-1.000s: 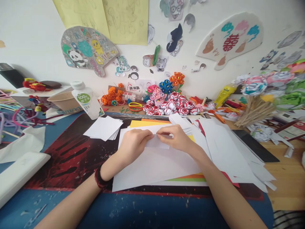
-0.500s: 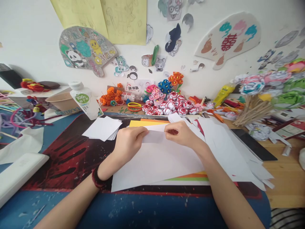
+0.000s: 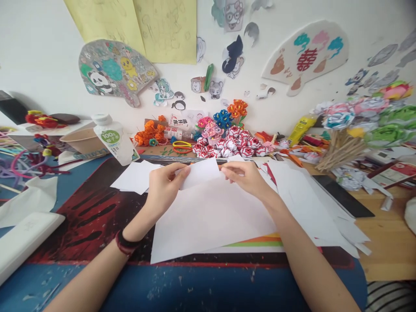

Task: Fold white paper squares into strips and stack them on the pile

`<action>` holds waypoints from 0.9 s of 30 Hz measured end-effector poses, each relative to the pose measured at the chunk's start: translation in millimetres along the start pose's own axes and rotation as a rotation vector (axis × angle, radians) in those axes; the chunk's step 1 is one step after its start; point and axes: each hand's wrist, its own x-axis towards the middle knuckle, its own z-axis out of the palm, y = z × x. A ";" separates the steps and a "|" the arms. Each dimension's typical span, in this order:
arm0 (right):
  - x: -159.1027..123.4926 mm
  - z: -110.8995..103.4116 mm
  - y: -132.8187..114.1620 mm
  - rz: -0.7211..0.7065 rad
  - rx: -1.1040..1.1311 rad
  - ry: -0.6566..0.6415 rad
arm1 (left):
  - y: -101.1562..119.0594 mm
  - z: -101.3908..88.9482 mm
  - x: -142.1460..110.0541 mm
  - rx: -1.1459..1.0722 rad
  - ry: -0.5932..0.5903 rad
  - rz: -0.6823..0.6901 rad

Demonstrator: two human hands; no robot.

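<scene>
- Between two bare hands at a blue counter [image 3: 195, 284], a small white paper [image 3: 202, 173] is held up above the far part of a large white sheet [image 3: 211, 216].
- The left hand [image 3: 166, 184] has its grip pinched on the paper's left end, thumb over the near face, with the rest of the paper extending to its right.
- The right hand [image 3: 243, 177] has thumb and forefinger close together at the paper's right edge; whether this grip pinches that edge or sits just beside it, one cannot tell.
- The paper's long axis runs side to side, hand to hand, its right end slightly higher; the left hand is the nearer, in plain contact.
- Thin, smooth and matte, the paper is an oblong with straight edges and crisp right-hand corners; whether it is folded is unclear.
- Below, the large sheet lies flat over coloured sheets [image 3: 251, 244] edged in orange and green, on a mat [image 3: 97, 216] streaked black and dark red.
- Near the left hand, white paper pieces [image 3: 130, 178] lie in an untidy stack; beyond the right forearm, loose white sheets [image 3: 303, 208] overlap unevenly.
- Behind, round, ruffled red-and-white flowers [image 3: 240, 145] crowd together.
</scene>
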 end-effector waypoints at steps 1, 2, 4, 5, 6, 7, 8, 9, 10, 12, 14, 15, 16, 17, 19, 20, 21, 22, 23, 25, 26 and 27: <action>0.0 4.6 -2.9 0.029 0.105 -0.049 | -1.1 1.8 0.0 -0.046 -0.029 -0.028; -0.1 9.1 -5.1 0.053 0.181 -0.086 | -2.2 4.1 -0.3 -0.074 -0.064 -0.042; -0.4 16.3 -6.7 0.090 0.273 -0.108 | -3.3 8.9 -1.3 -0.032 -0.124 -0.022; -0.4 18.8 -6.2 0.107 0.299 -0.098 | -3.0 11.1 -2.1 0.039 -0.129 0.016; -0.5 20.4 -5.1 0.126 0.321 -0.083 | -2.1 13.2 -3.0 0.134 -0.118 0.074; -0.7 21.4 -3.8 0.148 0.337 -0.066 | -0.6 15.1 -4.3 0.240 -0.095 0.149; -0.8 21.9 -2.4 0.168 0.349 -0.050 | 1.6 17.0 -5.9 0.339 -0.068 0.230; -1.0 22.0 -1.4 0.184 0.358 -0.038 | 4.1 18.7 -7.8 0.419 -0.058 0.310; -1.2 22.0 -0.7 0.193 0.366 -0.027 | 6.6 20.4 -9.9 0.475 -0.074 0.379; -1.5 21.6 -0.8 0.191 0.377 -0.023 | 10.2 23.2 -13.7 0.516 -0.148 0.455; -1.6 20.5 -2.0 0.163 0.387 -0.048 | 10.7 24.9 -15.5 0.486 -0.197 0.438; -1.5 19.7 -2.6 0.146 0.391 -0.066 | 9.9 25.0 -15.2 0.443 -0.214 0.404; -1.3 18.6 -3.0 0.129 0.395 -0.085 | 8.7 24.6 -14.2 0.383 -0.228 0.362; -1.1 17.4 -3.2 0.115 0.400 -0.108 | 7.6 23.6 -12.6 0.312 -0.246 0.321; -0.8 14.6 -3.0 0.092 0.408 -0.152 | 6.5 20.6 -8.9 0.169 -0.284 0.263; -0.7 13.2 -2.7 0.084 0.410 -0.177 | 6.8 18.9 -7.3 0.110 -0.298 0.238; -0.7 11.7 -2.4 0.078 0.411 -0.202 | 7.5 17.4 -6.2 0.063 -0.307 0.209; -0.7 10.3 -2.1 0.075 0.411 -0.225 | 8.4 16.1 -5.5 0.023 -0.313 0.174; -0.7 9.1 -2.0 0.073 0.412 -0.247 | 9.0 15.3 -5.3 -0.013 -0.316 0.134; -0.8 7.2 -2.0 0.083 0.406 -0.279 | 9.1 15.1 -5.8 -0.078 -0.305 0.042; -0.8 6.6 -2.2 0.096 0.398 -0.275 | 8.6 15.5 -6.2 -0.115 -0.294 -0.005; -0.8 6.5 -2.6 0.115 0.390 -0.259 | 7.9 16.0 -6.6 -0.162 -0.286 -0.052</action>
